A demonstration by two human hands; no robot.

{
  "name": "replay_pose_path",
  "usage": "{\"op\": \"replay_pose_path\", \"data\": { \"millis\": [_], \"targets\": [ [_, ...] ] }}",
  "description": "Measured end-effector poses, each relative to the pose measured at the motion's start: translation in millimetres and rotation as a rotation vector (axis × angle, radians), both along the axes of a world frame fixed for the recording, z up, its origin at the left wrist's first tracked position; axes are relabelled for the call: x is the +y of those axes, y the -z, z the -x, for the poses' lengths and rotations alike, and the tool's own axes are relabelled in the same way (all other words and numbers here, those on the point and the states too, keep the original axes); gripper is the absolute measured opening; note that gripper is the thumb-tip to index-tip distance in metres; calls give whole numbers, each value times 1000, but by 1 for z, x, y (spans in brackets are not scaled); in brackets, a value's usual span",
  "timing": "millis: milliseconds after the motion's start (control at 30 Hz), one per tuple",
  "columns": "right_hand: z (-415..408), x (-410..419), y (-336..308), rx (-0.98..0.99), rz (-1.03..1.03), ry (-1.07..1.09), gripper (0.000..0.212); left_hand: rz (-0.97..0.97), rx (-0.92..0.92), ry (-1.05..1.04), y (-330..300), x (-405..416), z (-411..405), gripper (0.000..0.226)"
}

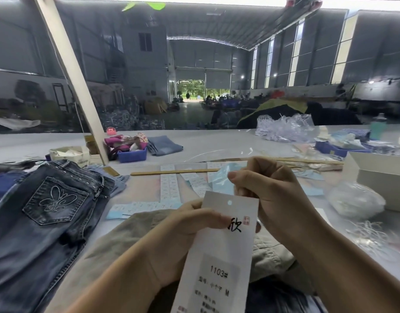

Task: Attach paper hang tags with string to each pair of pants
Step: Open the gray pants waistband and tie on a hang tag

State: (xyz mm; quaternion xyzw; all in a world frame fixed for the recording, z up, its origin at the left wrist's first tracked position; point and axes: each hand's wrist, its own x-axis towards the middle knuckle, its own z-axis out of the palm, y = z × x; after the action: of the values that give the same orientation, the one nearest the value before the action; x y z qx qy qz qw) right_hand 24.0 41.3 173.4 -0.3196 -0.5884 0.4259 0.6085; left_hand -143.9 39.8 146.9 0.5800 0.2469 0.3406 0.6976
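Note:
A long white paper hang tag (219, 251) with a punched hole near its top stands upright in the middle. My left hand (190, 224) pinches its left edge, thumb across the printed mark. Just above the tag's top right corner, my right hand (266, 188) is closed in a fist; whether it pinches a string I cannot tell. Khaki pants (127, 231) lie under both hands. Dark blue jeans (48, 215) with an embroidered back pocket lie at the left. Loose white strings (372, 238) lie at the right.
Strips of small stickers (169, 186) and blue backing paper (221, 179) lie ahead of my hands. A white box (379, 175) and a clear bag of string (354, 199) sit at the right. A blue tray (132, 154), folded jeans (164, 144) and a slanted wooden post (70, 71) stand farther back.

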Motion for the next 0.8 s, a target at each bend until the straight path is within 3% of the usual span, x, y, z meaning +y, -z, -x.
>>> {"op": "replay_pose_path", "data": {
  "millis": [67,267,467,567,633,700,800],
  "targets": [
    [-5,0,1,14,-26,-6,34,32,-58,6,2,5,-3,27],
    [-43,-6,9,-5,31,3,14,39,31,-180,6,13,4,25],
    [-52,-16,16,-553,408,-20,41,-89,147,-241,-6,25,-5,23],
    [-55,-19,10,-774,323,2,59,-201,174,-146,-18,25,-20,18],
    [-55,-20,1,-737,185,-93,57,-233,171,-96,-22,26,-32,18],
    [-54,-21,-1,-560,71,-273,35,-245,167,-88,-25,29,-41,16],
    [-58,-20,4,-433,90,-133,17,-231,131,-44,-26,31,-47,15]
  ]
}}
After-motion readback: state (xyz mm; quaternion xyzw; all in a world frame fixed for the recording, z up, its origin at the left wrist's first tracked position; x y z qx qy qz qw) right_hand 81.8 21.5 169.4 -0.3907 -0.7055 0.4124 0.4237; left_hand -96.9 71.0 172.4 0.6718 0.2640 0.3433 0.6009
